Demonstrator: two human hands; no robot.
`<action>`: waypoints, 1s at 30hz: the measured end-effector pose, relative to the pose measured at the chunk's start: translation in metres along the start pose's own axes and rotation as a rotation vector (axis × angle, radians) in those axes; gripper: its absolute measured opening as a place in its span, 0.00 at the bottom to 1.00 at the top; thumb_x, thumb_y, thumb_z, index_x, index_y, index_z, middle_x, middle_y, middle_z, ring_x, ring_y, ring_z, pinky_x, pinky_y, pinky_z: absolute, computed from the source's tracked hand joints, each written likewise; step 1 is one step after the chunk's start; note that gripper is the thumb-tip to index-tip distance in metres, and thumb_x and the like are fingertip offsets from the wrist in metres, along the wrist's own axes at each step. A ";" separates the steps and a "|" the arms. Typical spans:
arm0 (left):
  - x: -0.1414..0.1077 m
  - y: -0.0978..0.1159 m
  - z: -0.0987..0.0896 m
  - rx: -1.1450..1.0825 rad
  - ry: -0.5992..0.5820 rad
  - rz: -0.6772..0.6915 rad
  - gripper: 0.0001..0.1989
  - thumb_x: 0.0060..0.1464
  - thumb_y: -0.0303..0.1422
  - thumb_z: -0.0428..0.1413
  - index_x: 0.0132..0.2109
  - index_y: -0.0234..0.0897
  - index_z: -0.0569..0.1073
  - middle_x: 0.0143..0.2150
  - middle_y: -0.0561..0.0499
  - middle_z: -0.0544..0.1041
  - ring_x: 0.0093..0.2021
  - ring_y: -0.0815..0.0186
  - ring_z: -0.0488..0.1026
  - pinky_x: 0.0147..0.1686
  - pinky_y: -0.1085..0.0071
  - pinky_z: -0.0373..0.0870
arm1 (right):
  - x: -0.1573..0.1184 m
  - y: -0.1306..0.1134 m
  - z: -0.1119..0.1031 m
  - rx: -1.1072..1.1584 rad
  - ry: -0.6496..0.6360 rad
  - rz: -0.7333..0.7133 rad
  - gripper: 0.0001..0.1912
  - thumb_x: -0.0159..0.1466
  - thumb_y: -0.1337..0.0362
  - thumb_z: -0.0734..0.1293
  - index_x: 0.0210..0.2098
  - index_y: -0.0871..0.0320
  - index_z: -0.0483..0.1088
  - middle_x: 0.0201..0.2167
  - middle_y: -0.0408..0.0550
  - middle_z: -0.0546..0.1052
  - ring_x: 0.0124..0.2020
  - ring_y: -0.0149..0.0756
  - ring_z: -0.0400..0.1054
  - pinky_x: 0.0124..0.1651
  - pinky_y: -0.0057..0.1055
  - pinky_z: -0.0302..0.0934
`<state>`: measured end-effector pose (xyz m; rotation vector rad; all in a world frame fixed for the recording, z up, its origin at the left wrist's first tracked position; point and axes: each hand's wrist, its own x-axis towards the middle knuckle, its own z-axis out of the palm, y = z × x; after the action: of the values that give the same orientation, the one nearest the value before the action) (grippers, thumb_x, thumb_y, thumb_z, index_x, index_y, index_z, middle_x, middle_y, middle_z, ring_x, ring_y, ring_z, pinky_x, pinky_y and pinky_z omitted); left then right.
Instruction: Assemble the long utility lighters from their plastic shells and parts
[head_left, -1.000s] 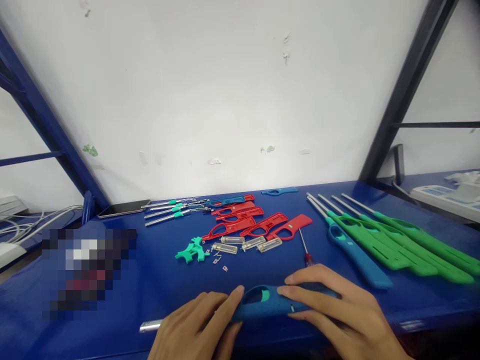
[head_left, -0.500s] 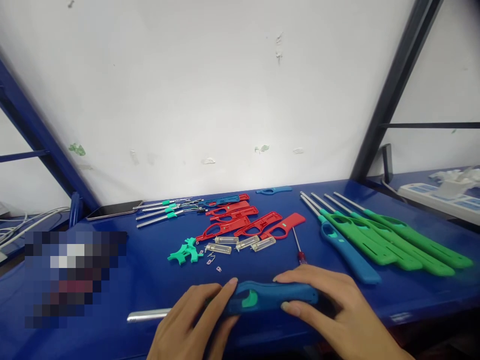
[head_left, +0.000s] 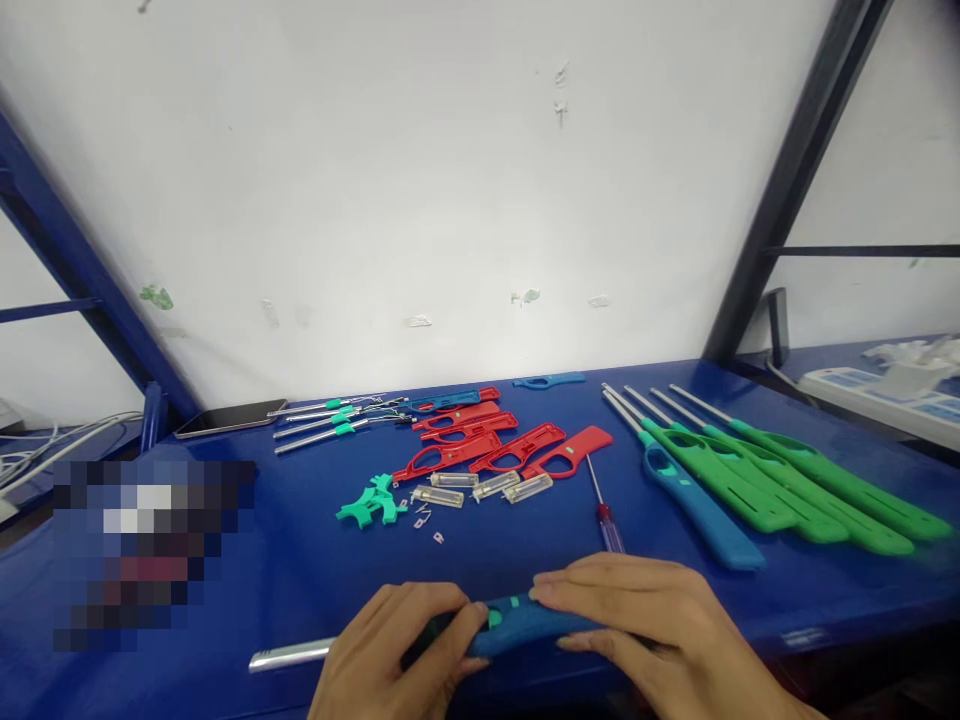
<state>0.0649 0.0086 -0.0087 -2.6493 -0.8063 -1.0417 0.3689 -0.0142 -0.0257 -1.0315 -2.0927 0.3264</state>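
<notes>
A blue long-necked lighter [head_left: 525, 622] lies level between my hands near the table's front edge, its metal tube pointing left. My left hand [head_left: 401, 650] is closed around the front of its body, thumb close to the green trigger. Around the handle end, my right hand [head_left: 645, 625] pinches with the thumb below and the fingers on top, hiding the far end. Just beyond my right hand lies a screwdriver [head_left: 610, 525] with a red and clear handle.
Red handle shells [head_left: 446, 458], clear fuel tanks [head_left: 439, 497], green triggers [head_left: 373, 502] and metal tubes with wires [head_left: 322, 434] lie mid-table. Several green lighters [head_left: 810, 490] and a blue one [head_left: 701, 510] rest at right. A phone [head_left: 229, 418] lies at back left.
The lighter has moved slightly down towards me and rolled, so a green spot on its top now shows. My right fingers have shifted left over the handle, and more of the screwdriver is visible.
</notes>
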 end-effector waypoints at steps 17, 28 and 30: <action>0.011 -0.017 -0.021 0.183 0.023 -0.197 0.15 0.71 0.27 0.52 0.56 0.43 0.79 0.49 0.47 0.82 0.48 0.60 0.79 0.49 0.66 0.80 | 0.018 -0.001 -0.023 -0.257 0.253 0.190 0.13 0.78 0.56 0.64 0.54 0.44 0.80 0.43 0.45 0.83 0.44 0.40 0.79 0.49 0.35 0.76; 0.063 -0.045 -0.014 0.405 -0.520 -0.557 0.14 0.70 0.25 0.52 0.45 0.41 0.83 0.45 0.45 0.80 0.48 0.53 0.76 0.32 0.69 0.72 | 0.021 -0.021 -0.023 -0.257 -0.155 -0.022 0.22 0.71 0.50 0.73 0.64 0.37 0.75 0.62 0.41 0.80 0.64 0.46 0.73 0.67 0.42 0.69; 0.066 -0.043 -0.016 0.407 -0.558 -0.574 0.14 0.70 0.25 0.52 0.47 0.41 0.83 0.45 0.45 0.80 0.48 0.54 0.77 0.30 0.70 0.70 | 0.024 -0.022 -0.021 -0.236 -0.174 -0.020 0.19 0.74 0.53 0.71 0.63 0.38 0.75 0.59 0.41 0.82 0.62 0.43 0.75 0.68 0.41 0.68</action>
<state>0.0724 0.0673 0.0464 -2.3960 -1.7437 -0.1408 0.3629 -0.0121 0.0120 -1.1528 -2.3392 0.1659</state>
